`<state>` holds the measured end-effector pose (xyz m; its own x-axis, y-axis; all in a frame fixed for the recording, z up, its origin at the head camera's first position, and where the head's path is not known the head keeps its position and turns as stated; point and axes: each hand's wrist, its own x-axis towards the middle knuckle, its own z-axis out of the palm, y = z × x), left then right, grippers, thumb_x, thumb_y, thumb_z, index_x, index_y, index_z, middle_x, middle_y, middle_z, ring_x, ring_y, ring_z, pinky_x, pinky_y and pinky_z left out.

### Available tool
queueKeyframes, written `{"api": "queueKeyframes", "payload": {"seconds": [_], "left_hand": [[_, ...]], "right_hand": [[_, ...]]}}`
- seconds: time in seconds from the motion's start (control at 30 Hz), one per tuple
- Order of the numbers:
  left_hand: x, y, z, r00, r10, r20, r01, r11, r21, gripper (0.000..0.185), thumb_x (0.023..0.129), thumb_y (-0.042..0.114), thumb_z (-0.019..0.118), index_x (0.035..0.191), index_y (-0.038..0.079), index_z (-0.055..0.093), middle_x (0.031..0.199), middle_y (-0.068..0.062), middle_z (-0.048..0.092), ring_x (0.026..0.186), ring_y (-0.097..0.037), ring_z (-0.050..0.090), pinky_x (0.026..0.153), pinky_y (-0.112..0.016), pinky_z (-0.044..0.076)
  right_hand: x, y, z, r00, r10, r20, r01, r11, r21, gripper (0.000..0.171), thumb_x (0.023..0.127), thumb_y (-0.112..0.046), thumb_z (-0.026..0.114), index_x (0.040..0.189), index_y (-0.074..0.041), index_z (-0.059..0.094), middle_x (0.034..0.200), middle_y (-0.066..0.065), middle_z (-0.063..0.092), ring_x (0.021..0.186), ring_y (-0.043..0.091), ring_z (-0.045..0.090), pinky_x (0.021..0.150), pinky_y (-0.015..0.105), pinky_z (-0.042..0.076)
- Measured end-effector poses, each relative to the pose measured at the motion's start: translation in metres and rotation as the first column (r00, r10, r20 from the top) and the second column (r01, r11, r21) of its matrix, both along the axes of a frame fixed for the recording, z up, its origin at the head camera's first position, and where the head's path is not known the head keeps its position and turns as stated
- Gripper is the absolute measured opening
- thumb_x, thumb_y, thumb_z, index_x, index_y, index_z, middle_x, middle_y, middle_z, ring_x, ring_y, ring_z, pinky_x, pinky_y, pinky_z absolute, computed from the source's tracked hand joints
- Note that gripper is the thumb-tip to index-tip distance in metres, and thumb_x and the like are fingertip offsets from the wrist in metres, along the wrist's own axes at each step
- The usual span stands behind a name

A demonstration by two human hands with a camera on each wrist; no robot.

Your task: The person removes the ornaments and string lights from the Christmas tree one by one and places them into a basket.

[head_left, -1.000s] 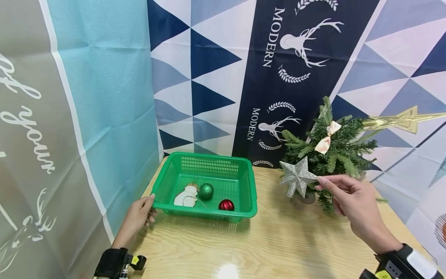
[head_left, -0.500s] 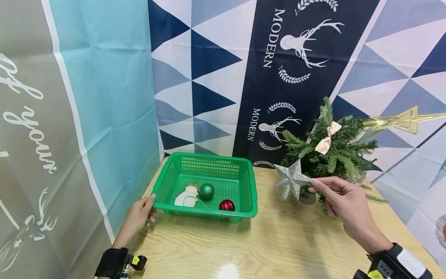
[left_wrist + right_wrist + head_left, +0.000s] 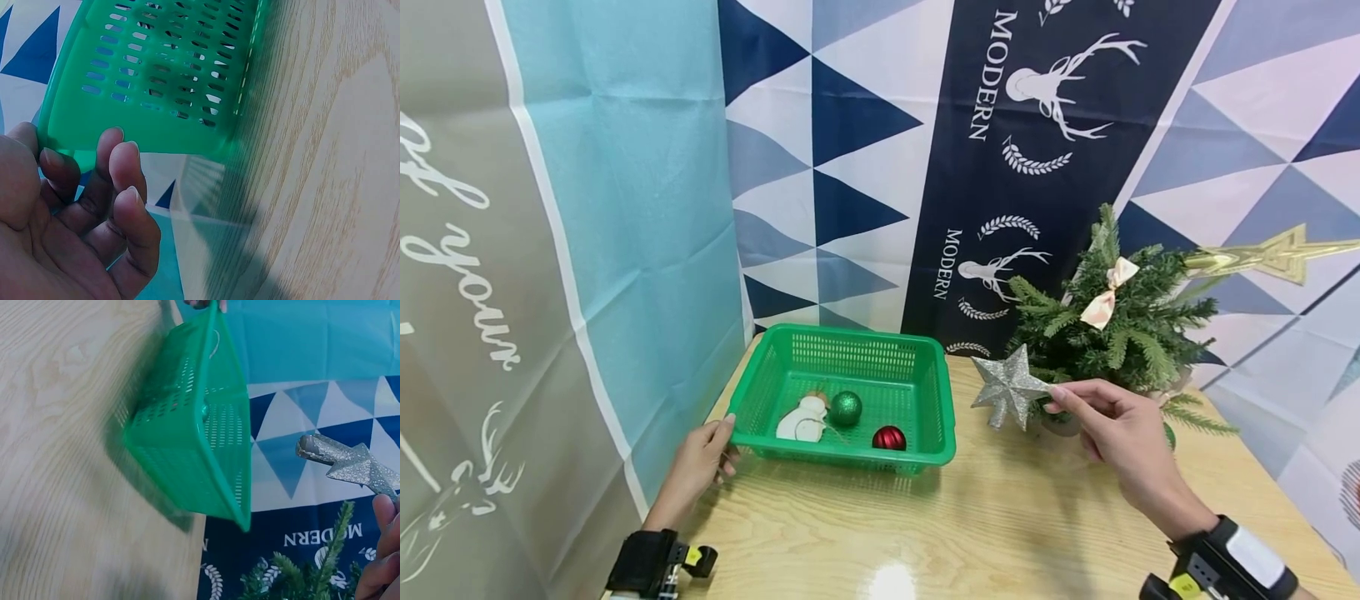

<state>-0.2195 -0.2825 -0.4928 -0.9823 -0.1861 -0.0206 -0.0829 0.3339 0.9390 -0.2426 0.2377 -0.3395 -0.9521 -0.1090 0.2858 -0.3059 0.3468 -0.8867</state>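
Note:
My right hand (image 3: 1112, 433) pinches one point of a silver glitter star tree topper (image 3: 1009, 387) between thumb and fingers, in front of the small Christmas tree (image 3: 1142, 325). In the right wrist view the star (image 3: 359, 465) shows its hollow tube end. My left hand (image 3: 700, 458) grips the near left corner of a green plastic basket (image 3: 936, 456), thumb on top of the rim. The left wrist view shows the other fingers (image 3: 128, 159) curled below that corner. Inside the basket lie a white snowman ornament (image 3: 802, 421), a green glitter ball (image 3: 846, 408) and a red ball (image 3: 889, 438).
A pale bow (image 3: 1109, 293) hangs on the tree, and a gold star (image 3: 1285, 254) sticks out from it to the right. Part of a green ball (image 3: 1169, 435) shows low beside the tree. Printed cloth walls (image 3: 640, 208) border the wooden table (image 3: 820, 533).
My right hand has moved left with the silver star, away from the tree and closer to the basket. The left hand keeps its grip on the basket corner.

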Motion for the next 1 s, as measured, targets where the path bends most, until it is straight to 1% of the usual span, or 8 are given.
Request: {"api": "queueKeyframes", "payload": {"seconds": [0.1,0.2,0.3,0.33,0.53,0.57,0.77,1.0], "left_hand": [[0.0,0.001,0.002,1.0,0.006,0.018,-0.006,1.0,0.009,0.062,0.109,0.06,0.038,0.107,0.0,0.054,0.095,-0.018,0.063,0.073,-0.027,0.061,0.065,-0.037,0.052],[0.0,0.0,0.001,1.0,-0.005,-0.013,0.005,1.0,-0.003,0.059,0.109,0.058,0.038,0.105,0.001,0.055,0.092,-0.016,0.063,0.071,-0.026,0.061,0.062,-0.04,0.051],[-0.001,-0.003,-0.004,1.0,-0.013,-0.025,0.013,1.0,-0.015,0.059,0.109,0.059,0.037,0.105,0.003,0.056,0.092,-0.015,0.063,0.072,-0.026,0.062,0.06,-0.041,0.05],[-0.005,-0.005,-0.011,0.999,-0.011,-0.03,0.01,1.0,-0.021,0.063,0.107,0.064,0.036,0.105,0.005,0.056,0.093,-0.014,0.063,0.072,-0.026,0.062,0.059,-0.041,0.05],[-0.002,-0.002,-0.003,1.0,0.008,0.01,-0.008,1.0,-0.001,0.061,0.106,0.062,0.038,0.109,0.004,0.057,0.094,-0.014,0.063,0.074,-0.026,0.061,0.065,-0.035,0.052],[0.002,0.001,0.005,1.0,0.005,0.018,-0.005,1.0,0.001,0.057,0.108,0.057,0.04,0.109,0.003,0.056,0.094,-0.014,0.063,0.074,-0.026,0.061,0.065,-0.035,0.052],[0.0,0.001,0.002,1.0,0.008,0.004,-0.008,1.0,0.0,0.059,0.109,0.058,0.039,0.102,0.001,0.055,0.092,-0.014,0.063,0.072,-0.026,0.062,0.064,-0.037,0.052],[0.0,0.0,-0.001,0.999,-0.004,-0.038,0.003,1.0,-0.021,0.061,0.109,0.059,0.038,0.099,0.002,0.054,0.09,-0.014,0.063,0.069,-0.024,0.061,0.059,-0.045,0.051]], "right_hand": [[-0.001,-0.005,-0.001,1.0,-0.002,0.004,0.002,1.0,0.007,0.029,0.102,-0.022,0.07,0.119,0.001,0.071,0.089,-0.001,0.077,0.043,0.017,0.039,0.041,0.039,0.034],[-0.002,-0.011,-0.002,1.0,0.001,0.002,-0.001,1.0,0.009,0.029,0.102,-0.022,0.071,0.118,0.001,0.071,0.089,-0.001,0.077,0.043,0.016,0.038,0.041,0.038,0.034],[-0.003,-0.015,-0.002,1.0,0.013,-0.001,-0.013,1.0,0.006,0.029,0.102,-0.022,0.071,0.118,0.003,0.071,0.09,0.001,0.077,0.043,0.015,0.039,0.041,0.037,0.034],[-0.003,-0.016,-0.003,1.0,0.018,-0.001,-0.018,1.0,0.005,0.03,0.102,-0.021,0.07,0.118,0.003,0.071,0.09,0.001,0.077,0.043,0.015,0.039,0.041,0.037,0.033],[-0.004,-0.021,-0.006,1.0,0.025,-0.001,-0.025,0.999,0.036,0.03,0.102,-0.026,0.07,0.118,-0.001,0.072,0.091,0.001,0.077,0.043,0.019,0.038,0.042,0.038,0.034],[-0.004,-0.022,-0.007,1.0,0.025,0.0,-0.025,0.999,0.036,0.03,0.102,-0.026,0.07,0.118,-0.001,0.072,0.091,0.001,0.077,0.043,0.019,0.038,0.042,0.038,0.034],[-0.007,-0.03,-0.012,0.999,0.041,0.005,-0.041,0.999,-0.016,0.031,0.101,-0.022,0.071,0.117,0.005,0.07,0.089,0.003,0.077,0.041,0.015,0.039,0.039,0.038,0.033],[-0.008,-0.036,-0.016,0.999,0.034,-0.001,-0.034,0.999,0.042,0.028,0.101,-0.027,0.071,0.114,-0.002,0.074,0.089,0.002,0.077,0.042,0.015,0.041,0.04,0.035,0.036]]}}
